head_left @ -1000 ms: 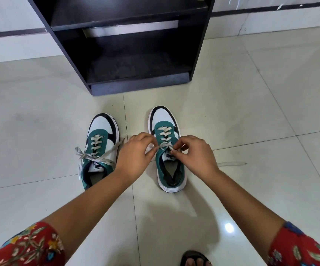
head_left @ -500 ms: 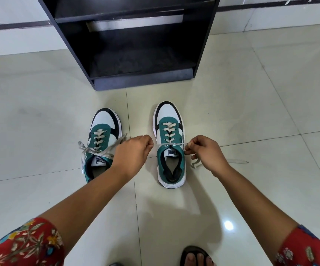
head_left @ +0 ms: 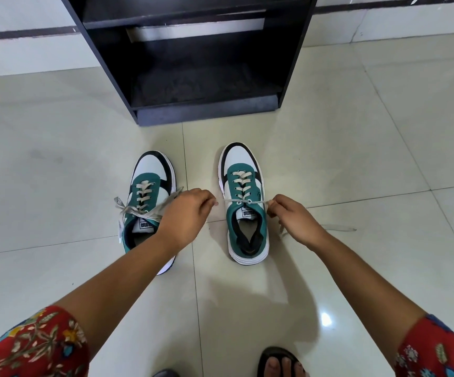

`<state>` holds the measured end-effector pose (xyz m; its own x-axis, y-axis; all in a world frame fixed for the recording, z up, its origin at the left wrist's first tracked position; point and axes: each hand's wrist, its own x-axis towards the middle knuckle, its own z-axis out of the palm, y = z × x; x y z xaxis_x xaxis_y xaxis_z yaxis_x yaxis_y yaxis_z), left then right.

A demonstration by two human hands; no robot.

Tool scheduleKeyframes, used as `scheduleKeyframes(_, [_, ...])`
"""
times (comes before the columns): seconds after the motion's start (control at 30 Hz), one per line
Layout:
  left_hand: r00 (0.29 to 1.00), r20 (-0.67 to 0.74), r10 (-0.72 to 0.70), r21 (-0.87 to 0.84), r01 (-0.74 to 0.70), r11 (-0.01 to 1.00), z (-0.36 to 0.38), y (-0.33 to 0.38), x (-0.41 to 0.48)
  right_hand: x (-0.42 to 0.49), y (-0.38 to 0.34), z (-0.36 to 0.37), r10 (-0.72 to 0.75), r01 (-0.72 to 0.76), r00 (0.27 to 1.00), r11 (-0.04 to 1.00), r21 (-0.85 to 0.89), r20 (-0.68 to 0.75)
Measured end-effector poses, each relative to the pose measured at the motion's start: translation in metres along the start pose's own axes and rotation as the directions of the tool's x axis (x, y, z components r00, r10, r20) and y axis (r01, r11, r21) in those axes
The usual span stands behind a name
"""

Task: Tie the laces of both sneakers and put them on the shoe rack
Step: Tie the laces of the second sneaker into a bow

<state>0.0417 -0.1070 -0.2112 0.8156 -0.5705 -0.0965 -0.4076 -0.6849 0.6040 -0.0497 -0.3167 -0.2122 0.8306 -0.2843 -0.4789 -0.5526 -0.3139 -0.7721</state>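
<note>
Spread wider apart than before, left hand [head_left: 186, 213] and right hand [head_left: 292, 217] each pinch the right sneaker's lace [head_left: 247, 201] taut.

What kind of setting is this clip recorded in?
Probably a home entryway or hallway: a glossy tiled floor, a low black shoe rack against a white wall, and two sneakers on the floor in front of it.
</note>
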Motion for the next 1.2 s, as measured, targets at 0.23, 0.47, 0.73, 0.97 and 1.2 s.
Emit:
scheduleKeyframes(0.23, [0.883,0.404,-0.238,-0.847,0.459,0.267,-0.002,0.029,0.012,0.002,-0.024,0.011,-0.12,0.088,0.993,0.822,0.563,0.019])
scheduleKeyframes(0.47, [0.873,0.416,-0.254,-0.856,0.47,0.214,0.014,0.027,0.024,0.013,-0.017,0.018,-0.004,-0.06,0.996,0.686,0.725,0.086])
scheduleKeyframes(0.73, [0.918,0.317,-0.237,-0.825,0.39,0.408,0.011,0.028,0.024,0.01,-0.027,0.022,-0.008,-0.044,0.997,0.785,0.618,0.082])
scheduleKeyframes(0.97, [0.977,0.206,-0.049,-0.811,0.198,0.55,0.008,0.046,0.02,0.004,-0.033,0.026,-0.066,0.027,0.996,0.841,0.541,0.052])
scheduleKeyframes(1.2, [0.945,0.324,-0.049,-0.761,0.291,0.58,0.004,0.039,0.026,0.004,-0.035,0.025,-0.107,0.044,0.99,0.842,0.538,0.087])
